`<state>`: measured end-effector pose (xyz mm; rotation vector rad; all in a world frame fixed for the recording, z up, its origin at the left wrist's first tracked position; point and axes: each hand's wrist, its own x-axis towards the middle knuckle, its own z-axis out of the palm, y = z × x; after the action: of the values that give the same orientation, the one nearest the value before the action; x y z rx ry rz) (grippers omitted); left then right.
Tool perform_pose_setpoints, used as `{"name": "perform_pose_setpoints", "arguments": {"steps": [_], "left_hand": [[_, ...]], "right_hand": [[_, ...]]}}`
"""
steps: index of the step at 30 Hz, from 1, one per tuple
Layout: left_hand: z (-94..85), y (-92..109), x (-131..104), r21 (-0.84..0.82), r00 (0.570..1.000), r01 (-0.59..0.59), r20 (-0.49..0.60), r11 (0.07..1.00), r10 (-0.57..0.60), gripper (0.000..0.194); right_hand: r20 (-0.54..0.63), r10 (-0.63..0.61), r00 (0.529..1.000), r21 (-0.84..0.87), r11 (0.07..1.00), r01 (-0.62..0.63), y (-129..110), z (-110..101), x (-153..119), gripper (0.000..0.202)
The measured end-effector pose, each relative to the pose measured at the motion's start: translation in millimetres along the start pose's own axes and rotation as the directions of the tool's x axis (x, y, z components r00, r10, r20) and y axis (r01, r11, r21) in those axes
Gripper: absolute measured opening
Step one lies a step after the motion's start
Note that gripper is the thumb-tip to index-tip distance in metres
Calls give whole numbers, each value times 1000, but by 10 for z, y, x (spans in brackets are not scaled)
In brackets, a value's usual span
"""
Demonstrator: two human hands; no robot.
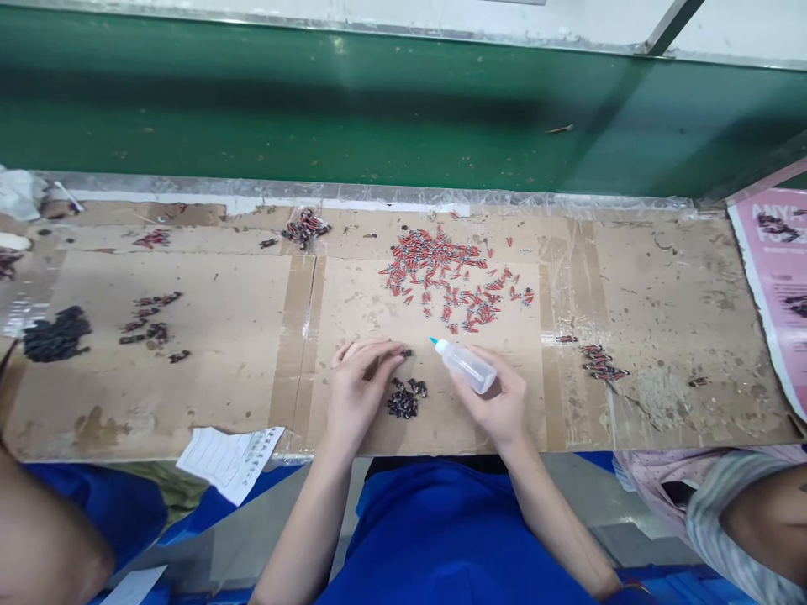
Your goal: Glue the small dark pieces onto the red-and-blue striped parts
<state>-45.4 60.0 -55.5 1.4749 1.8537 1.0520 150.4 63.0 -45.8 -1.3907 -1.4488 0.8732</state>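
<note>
Between the thumb and fingers of my left hand is a small dark part, too small to name exactly. My right hand is wrapped round a clear squeeze bottle with a blue-green nozzle tip. The tip points up and left, a short way right of the dark part and apart from it. Below and between my hands lies a little heap of black parts. Farther off, many small red parts with metallic ends are spread over the cardboard.
Cardboard covers the bench, with a green wall behind. A black pile and clusters of dark parts lie left. Red-and-black parts lie right. A paper slip overhangs the front edge. People sit on both sides.
</note>
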Motion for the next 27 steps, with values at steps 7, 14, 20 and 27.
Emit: {"name": "perform_pose_setpoints", "arguments": {"steps": [7, 14, 20, 27], "left_hand": [[-74, -7, -62, -256, 978, 141, -117, 956, -175, 18], [-4, 182, -211, -316, 980, 149, -77, 937, -181, 19], [30, 329, -281, -391, 976, 190, -21, 901, -215, 17], [37, 499, -287, -427, 981, 167, -18, 889, -193, 22]], "right_hand": [[120, -230, 966, -321, 912, 257, -48, -143, 208, 27], [282, -198, 939, -524, 788, 323, 47, -37, 696, 11], [288, -153, 945, -491, 824, 283, -21, -35, 704, 12], [237, 121, 964, 77, 987, -143, -379, -83, 304, 5]]}}
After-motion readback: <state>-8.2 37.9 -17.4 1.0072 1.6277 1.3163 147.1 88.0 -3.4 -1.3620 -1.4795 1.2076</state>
